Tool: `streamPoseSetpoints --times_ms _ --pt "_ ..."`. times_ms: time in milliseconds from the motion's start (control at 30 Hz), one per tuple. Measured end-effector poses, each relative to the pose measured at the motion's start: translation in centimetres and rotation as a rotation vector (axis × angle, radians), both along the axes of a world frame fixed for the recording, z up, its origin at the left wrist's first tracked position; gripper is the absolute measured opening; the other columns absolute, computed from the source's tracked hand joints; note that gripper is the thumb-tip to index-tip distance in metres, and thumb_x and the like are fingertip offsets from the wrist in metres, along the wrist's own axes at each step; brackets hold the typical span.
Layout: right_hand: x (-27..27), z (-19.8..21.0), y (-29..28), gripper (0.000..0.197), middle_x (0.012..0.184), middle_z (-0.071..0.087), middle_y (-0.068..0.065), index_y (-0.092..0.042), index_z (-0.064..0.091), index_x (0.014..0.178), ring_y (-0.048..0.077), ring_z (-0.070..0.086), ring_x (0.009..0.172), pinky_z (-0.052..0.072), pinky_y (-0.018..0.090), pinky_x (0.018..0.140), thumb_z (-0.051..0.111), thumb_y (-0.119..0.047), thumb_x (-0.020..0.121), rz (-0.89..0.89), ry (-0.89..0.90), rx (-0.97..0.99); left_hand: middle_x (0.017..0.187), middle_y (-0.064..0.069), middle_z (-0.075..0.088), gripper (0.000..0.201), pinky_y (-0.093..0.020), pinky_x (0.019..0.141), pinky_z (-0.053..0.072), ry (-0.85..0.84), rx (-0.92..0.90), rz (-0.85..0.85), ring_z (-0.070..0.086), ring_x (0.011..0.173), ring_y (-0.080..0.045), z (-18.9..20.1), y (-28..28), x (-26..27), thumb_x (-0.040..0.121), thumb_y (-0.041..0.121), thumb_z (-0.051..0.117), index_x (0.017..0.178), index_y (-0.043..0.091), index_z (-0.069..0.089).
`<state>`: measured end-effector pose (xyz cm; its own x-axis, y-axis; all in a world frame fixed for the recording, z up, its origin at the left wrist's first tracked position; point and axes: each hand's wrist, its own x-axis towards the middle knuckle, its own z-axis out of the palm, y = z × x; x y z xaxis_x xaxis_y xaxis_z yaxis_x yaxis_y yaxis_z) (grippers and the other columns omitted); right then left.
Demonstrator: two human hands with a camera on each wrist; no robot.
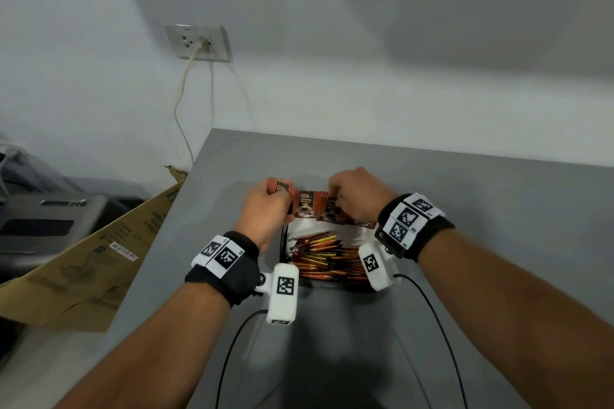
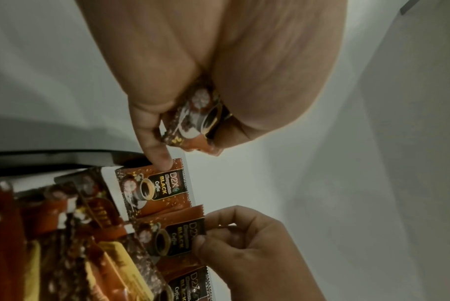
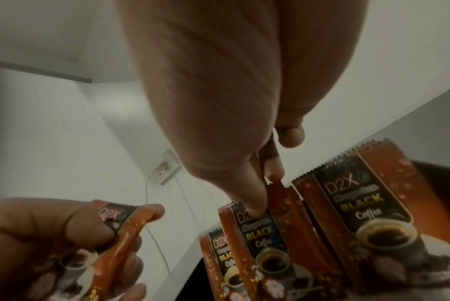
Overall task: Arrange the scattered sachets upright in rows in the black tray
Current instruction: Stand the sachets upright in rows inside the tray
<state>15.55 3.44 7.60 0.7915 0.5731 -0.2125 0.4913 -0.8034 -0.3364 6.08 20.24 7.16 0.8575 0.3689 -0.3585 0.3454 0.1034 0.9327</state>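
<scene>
sachets [image 1: 324, 259] in tray [image 1: 283, 242], tray on table [image 1: 481, 276]

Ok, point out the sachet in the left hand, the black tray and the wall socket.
sachet [image 1: 281, 189], head view, its printed top above the fingers.
black tray [image 1: 283, 236], head view, its left wall.
wall socket [image 1: 186, 42], head view, its faceplate left of the plug.

Glossy foil sachets [image 1: 306, 204]; matt grey table [image 1: 465, 309].
</scene>
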Motion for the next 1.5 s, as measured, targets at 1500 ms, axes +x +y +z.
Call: streamPoseSetpoints --times_ms 1500 --pt "0.7 -1.8 5.5 0.019 0.096 0.070 0.001 -0.021 0.073 0.089 0.020 0.067 0.084 0.059 0.036 0.079 0.060 -0.006 0.090 0.037 0.068 0.025 0.100 0.001 0.062 0.032 -0.020 0.070 0.043 -0.018 0.211 0.092 0.059 0.090 -0.010 -2.4 3.3 -1.5 0.088 -0.006 0.055 0.109 0.018 0.059"
